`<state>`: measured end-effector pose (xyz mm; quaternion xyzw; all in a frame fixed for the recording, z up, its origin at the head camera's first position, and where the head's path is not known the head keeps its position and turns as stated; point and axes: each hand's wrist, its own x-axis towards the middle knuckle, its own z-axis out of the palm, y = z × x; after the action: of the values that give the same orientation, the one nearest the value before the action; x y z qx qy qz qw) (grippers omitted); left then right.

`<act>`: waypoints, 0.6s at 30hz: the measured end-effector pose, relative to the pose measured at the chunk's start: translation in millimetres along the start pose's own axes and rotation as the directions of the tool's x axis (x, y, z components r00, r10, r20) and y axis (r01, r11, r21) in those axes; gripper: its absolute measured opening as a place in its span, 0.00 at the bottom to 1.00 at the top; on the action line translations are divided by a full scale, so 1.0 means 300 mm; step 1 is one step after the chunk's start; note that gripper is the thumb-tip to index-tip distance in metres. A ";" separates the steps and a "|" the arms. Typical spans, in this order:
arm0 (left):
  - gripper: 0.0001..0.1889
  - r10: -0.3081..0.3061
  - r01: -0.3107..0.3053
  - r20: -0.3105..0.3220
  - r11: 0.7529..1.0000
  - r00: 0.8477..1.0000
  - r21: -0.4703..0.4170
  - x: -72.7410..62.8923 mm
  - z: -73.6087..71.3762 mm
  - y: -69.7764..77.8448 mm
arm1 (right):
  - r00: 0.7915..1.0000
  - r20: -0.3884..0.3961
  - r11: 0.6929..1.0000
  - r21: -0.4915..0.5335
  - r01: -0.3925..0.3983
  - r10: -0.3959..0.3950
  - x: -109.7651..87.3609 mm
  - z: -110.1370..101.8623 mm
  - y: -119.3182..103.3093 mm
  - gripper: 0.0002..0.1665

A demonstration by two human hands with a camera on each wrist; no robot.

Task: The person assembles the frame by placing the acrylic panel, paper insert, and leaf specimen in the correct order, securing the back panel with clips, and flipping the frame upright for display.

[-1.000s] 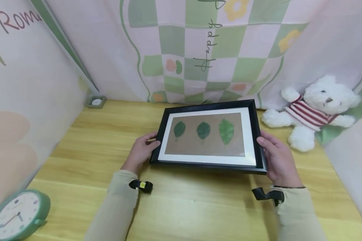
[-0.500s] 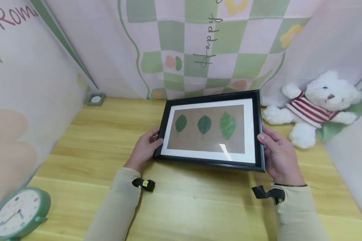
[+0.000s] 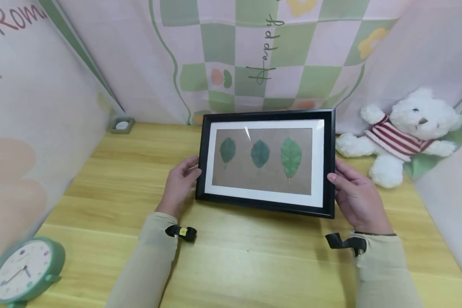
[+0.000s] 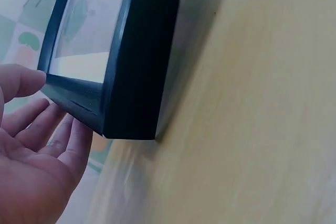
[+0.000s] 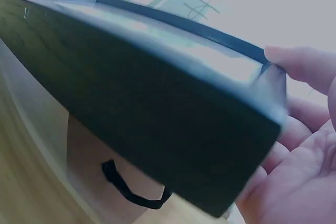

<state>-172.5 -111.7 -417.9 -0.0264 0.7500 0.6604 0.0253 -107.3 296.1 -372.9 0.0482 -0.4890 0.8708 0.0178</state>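
A black picture frame (image 3: 241, 171) with a white mat and three pressed green leaves is held above the wooden table in the head view, its face tilted towards me. My left hand (image 3: 179, 186) grips its left side, thumb on the front edge and fingers behind. On the opposite side my right hand (image 3: 359, 196) holds the frame the same way. The left wrist view shows the frame's thick black side (image 4: 142, 61). Beneath the frame in the right wrist view, a brownish panel (image 5: 86, 156) carries a black strap (image 5: 126, 188); how it attaches is unclear.
A white teddy bear (image 3: 402, 132) in a striped shirt sits at the back right. At the front left stands a green round clock (image 3: 25, 271). A small grey square holder (image 3: 122, 125) is in the back left corner. Patterned cloth (image 3: 254, 55) hangs behind the table (image 3: 250, 273).
The frame has risen a little in the head view and tilted more upright, its face turning towards me. Both hands have kept their hold. The light reflection on its glass has shifted.
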 end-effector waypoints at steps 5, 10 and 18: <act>0.23 -0.019 0.012 -0.036 0.982 0.999 -0.188 0.010 -0.016 -0.003 | 1.000 0.015 0.998 -0.064 0.014 -0.013 0.007 -0.009 0.014 0.28; 0.23 -0.025 0.008 -0.071 0.972 0.997 -0.233 0.006 -0.029 0.020 | 1.000 -0.021 0.991 -0.136 0.003 -0.006 0.007 -0.010 0.027 0.29; 0.24 0.004 -0.026 -0.098 0.975 0.995 -0.222 0.005 -0.036 0.037 | 0.995 -0.089 0.957 -0.291 0.019 -0.046 0.010 -0.010 0.046 0.32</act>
<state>-174.8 -121.2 -405.7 -0.0553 0.6717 0.7385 -0.0191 -111.5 291.4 -385.9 0.0119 -0.6088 0.7908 0.0620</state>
